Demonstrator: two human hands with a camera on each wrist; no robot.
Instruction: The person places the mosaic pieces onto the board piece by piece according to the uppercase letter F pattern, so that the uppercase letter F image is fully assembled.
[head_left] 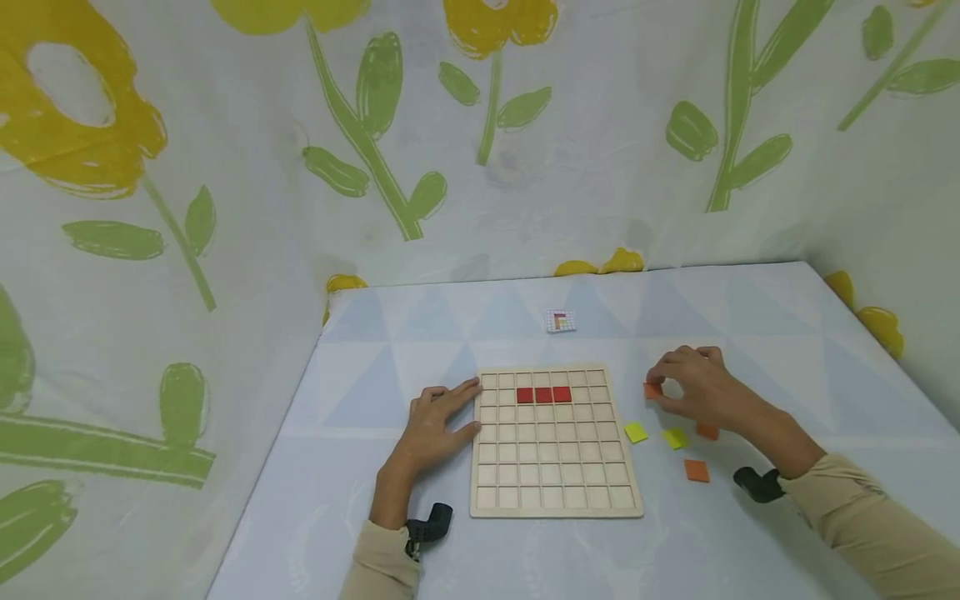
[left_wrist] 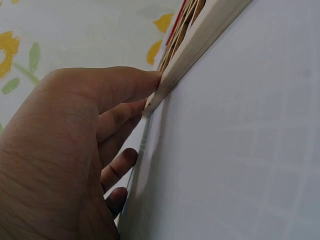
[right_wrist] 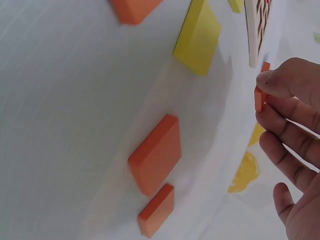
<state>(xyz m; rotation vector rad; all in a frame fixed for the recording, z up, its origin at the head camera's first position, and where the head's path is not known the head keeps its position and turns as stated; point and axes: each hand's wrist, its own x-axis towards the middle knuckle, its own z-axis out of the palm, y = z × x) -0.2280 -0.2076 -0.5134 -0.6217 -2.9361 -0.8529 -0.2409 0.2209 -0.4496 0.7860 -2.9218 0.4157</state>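
Pinched between the thumb and fingertips of my right hand (head_left: 697, 383) is a small square orange tile (right_wrist: 259, 97), just off the right side of the wooden grid board (head_left: 510, 499). Three red tiles (head_left: 543, 395) sit side by side in the board's second row from the far edge. My left hand (head_left: 435, 425) lies at the board's left side, its thumb and fingertips touching the wooden rim (left_wrist: 172, 80). Other orange tiles (head_left: 696, 471) and two yellow tiles (head_left: 636, 432) lie on the table near my right hand, which hides part of that group in the head view.
Beyond the board lies a small card (head_left: 560, 321) printed with a coloured grid pattern. A pale cloth with blue triangles covers the table (head_left: 337, 467). Flower-printed fabric (head_left: 525, 208) hangs behind and to the sides of the table.
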